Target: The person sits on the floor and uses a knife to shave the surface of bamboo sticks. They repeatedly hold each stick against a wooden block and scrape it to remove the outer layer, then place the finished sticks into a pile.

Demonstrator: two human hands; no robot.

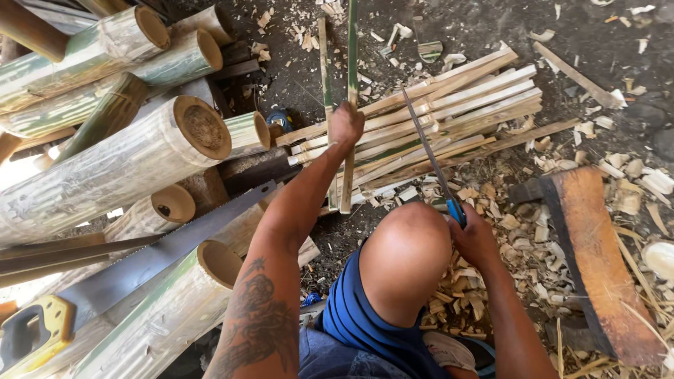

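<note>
My left hand (346,124) is stretched forward and closed around a long split bamboo strip (350,49) that runs away from me over the ground. My right hand (474,238) rests beside my bare knee (406,256) and grips the blue handle of a long thin blade (427,146), which points up and away across a pile of split bamboo slats (449,112). The blade lies over the slats, apart from the strip in my left hand.
Thick cut bamboo poles (126,165) are stacked at the left, with a hand saw (140,270) lying across them. A wooden chopping block (597,260) stands at the right. Wood chips and shavings (519,245) cover the dark ground.
</note>
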